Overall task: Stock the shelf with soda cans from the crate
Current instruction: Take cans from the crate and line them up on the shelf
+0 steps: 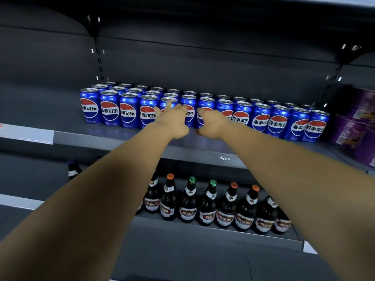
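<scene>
Several rows of blue soda cans (109, 110) with red, white and blue logos stand on the middle shelf (113, 138). Both my arms reach out to the front row. My left hand (172, 121) lies against a front can (170, 100) with its fingers spread, and one fingertip touches that can's rim. My right hand (213, 122) covers the neighbouring can (206, 102); its thumb and one finger curl towards the left side, and its other fingers are hidden. No crate is in view.
Brown glass bottles (188, 205) with coloured caps fill the shelf below. Purple boxes (357, 122) sit at the right end of the can shelf. Bare shelf lies left of the cans. A dark upper shelf (182, 9) hangs overhead.
</scene>
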`<act>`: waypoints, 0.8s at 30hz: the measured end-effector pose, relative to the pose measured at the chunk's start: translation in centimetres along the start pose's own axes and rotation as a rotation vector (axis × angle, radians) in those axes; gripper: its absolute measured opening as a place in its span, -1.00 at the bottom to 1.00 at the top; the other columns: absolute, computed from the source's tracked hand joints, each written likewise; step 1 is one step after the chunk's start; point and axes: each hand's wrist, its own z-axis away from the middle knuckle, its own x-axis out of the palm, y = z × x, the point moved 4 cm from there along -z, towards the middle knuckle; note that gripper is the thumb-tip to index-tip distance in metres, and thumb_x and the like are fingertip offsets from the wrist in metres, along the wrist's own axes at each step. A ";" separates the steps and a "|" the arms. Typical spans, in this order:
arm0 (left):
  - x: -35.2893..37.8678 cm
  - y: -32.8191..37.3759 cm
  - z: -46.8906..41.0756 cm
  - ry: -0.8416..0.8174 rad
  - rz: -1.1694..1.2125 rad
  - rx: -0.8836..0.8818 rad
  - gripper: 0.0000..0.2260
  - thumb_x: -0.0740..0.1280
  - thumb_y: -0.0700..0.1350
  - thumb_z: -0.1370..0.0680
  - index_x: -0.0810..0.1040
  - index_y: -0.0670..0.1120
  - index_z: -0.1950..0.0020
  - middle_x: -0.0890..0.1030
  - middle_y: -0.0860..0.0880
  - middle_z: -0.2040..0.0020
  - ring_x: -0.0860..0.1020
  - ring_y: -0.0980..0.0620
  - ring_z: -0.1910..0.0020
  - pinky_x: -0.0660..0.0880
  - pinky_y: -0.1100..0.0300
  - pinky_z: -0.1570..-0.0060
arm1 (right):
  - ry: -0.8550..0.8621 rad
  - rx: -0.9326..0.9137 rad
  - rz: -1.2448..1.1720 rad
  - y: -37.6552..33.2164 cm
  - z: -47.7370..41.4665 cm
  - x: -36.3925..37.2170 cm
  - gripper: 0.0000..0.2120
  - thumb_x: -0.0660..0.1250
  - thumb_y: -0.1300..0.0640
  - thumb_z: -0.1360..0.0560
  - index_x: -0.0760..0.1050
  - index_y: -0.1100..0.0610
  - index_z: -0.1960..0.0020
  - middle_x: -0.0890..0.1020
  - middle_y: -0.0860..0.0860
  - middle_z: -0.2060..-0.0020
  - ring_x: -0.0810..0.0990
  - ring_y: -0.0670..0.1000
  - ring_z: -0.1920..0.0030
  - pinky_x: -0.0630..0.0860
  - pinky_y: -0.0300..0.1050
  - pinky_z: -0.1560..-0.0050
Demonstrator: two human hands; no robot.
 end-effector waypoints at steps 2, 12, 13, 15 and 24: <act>-0.3 -0.2 0.1 0.005 -0.018 0.020 -0.40 0.23 -0.20 -0.54 0.07 -0.12 -0.54 0.13 -0.07 -0.53 -0.10 -0.10 -0.54 -0.07 -0.25 -0.43 | 0.011 0.042 0.014 0.2 0.2 -0.5 -0.48 0.31 0.09 -0.53 0.25 0.19 -0.42 0.46 0.15 -0.27 0.46 0.15 -0.24 0.33 -0.15 0.02; -1.8 -0.4 -0.1 0.063 -0.047 0.107 -0.47 0.17 -0.35 -0.49 0.19 -0.19 -0.47 0.20 -0.08 -0.51 -0.08 -0.06 -0.54 -0.07 -0.18 -0.46 | 0.073 0.065 0.036 -0.7 -0.5 -0.6 -0.64 0.30 0.13 -0.52 0.37 0.19 -0.28 0.50 0.12 -0.22 0.49 0.14 -0.18 0.37 -0.12 0.01; -1.9 -0.3 -0.4 0.073 -0.052 0.119 -0.47 0.16 -0.35 -0.50 0.19 -0.18 -0.47 0.19 -0.07 -0.51 -0.08 -0.05 -0.54 -0.08 -0.17 -0.45 | 0.076 0.071 0.043 -0.4 -0.8 -0.8 -0.64 0.30 0.15 -0.51 0.37 0.19 -0.27 0.51 0.12 -0.21 0.49 0.14 -0.17 0.38 -0.12 0.02; -2.3 -0.2 -1.4 0.096 -0.063 0.133 -0.44 0.17 -0.35 -0.50 0.16 -0.17 -0.49 0.17 -0.06 -0.52 -0.07 -0.04 -0.54 -0.08 -0.15 -0.45 | 0.088 0.082 0.053 0.2 -1.6 -1.3 -0.63 0.29 0.18 -0.51 0.36 0.19 -0.29 0.51 0.13 -0.21 0.50 0.15 -0.17 0.42 -0.10 0.03; -1.5 -0.6 -5.7 0.121 -0.002 0.037 -0.38 0.21 -0.32 -0.51 0.07 -0.12 -0.53 0.14 -0.09 -0.54 -0.06 -0.05 -0.54 -0.04 -0.15 -0.44 | 0.144 0.045 0.035 4.5 -5.9 -3.0 -0.71 0.30 0.13 -0.52 0.43 0.22 -0.20 0.51 0.16 -0.19 0.50 0.17 -0.15 0.37 -0.12 0.08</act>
